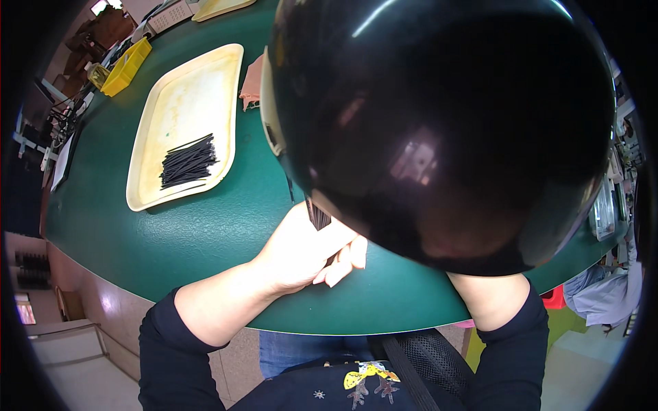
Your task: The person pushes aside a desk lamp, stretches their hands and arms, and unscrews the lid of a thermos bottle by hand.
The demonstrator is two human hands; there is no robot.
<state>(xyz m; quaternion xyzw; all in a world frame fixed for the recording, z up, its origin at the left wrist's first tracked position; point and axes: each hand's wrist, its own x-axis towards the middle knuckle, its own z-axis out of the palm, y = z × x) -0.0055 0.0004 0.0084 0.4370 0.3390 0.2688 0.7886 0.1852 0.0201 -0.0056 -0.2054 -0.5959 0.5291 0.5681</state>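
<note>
Sticks (319, 216) clasped in the left hand (312, 245) beside the dome (439, 130) could spill if loosened; right fingers hidden, can't tell.

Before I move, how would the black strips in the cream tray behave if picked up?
The black strips look thin and mostly straight, so probably light and stiff. Lying overlapped on the cream tray, they may slide apart when lifted.

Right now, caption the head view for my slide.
Left hand holds black strips; glossy black dome hides right hand.

right hand: hidden behind black dome (439, 137) | far tray (221, 7): cut by top edge
</note>
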